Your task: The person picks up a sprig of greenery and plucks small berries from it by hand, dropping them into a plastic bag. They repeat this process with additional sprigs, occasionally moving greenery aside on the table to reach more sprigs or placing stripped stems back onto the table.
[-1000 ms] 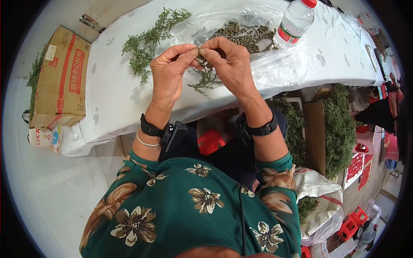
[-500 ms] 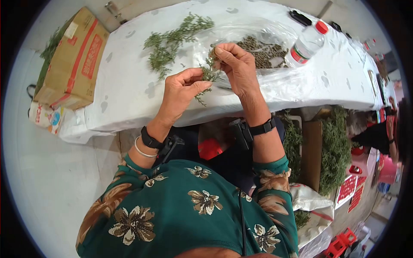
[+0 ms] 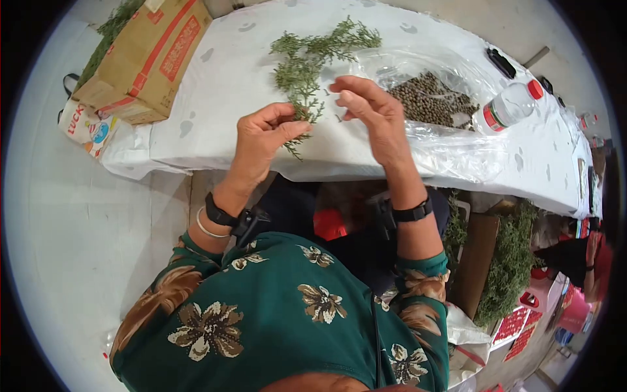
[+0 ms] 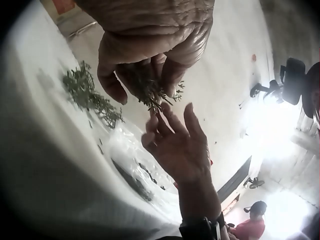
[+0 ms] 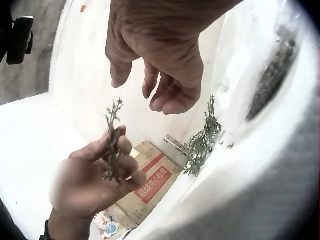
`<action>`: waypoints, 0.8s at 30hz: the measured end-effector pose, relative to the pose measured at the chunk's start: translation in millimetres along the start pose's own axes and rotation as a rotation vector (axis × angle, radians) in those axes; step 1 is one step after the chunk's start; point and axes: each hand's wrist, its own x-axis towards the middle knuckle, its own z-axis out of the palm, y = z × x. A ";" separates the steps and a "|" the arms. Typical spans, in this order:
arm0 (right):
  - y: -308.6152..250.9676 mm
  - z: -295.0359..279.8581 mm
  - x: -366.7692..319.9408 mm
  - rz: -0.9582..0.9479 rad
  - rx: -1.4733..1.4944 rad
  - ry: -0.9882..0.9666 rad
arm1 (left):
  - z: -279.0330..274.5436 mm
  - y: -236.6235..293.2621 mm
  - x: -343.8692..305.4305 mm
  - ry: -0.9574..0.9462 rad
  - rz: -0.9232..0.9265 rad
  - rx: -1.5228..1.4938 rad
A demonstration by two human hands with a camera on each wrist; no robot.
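Note:
My left hand (image 3: 261, 136) pinches a small green sprig (image 3: 294, 145) between thumb and fingers, over the front part of the white table. In the right wrist view the sprig (image 5: 113, 150) stands up out of the left hand (image 5: 90, 185). To its right, my right hand (image 3: 382, 121) has thumb and fingers apart, with nothing seen between them. The left wrist view shows that hand (image 4: 182, 150) just below the sprig (image 4: 152, 95). Behind the left hand lies a larger leafy branch (image 3: 313, 52). A clear plastic bag holding many small brown round pieces (image 3: 431, 98) is right of the hands.
A water bottle with a red cap (image 3: 509, 108) lies tilted by the bag. A cardboard box (image 3: 147, 62) stands at the table's left end. Dark small items (image 3: 501, 63) lie at the back. Below the table on the right, greenery (image 3: 509, 261) fills a carton.
The right hand has parted from the sprig and moved right, its fingers now spread. The left hand still pinches the sprig. The head view has shifted, so table items appear further right.

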 end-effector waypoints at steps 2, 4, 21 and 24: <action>1.3 2.6 -2.0 0.044 0.106 0.007 | 18.0 -9.4 0.9 -0.026 -0.012 -0.025; 1.5 -2.7 -2.1 0.061 0.158 0.023 | 33.7 -16.4 3.7 -0.044 -0.016 -0.050; -10.5 -34.8 -14.5 0.058 0.152 0.060 | 60.2 -5.3 45.6 -0.102 -0.015 -0.219; -11.1 -36.5 -14.7 0.050 0.138 0.056 | 66.8 -8.3 48.0 -0.164 -0.052 -0.300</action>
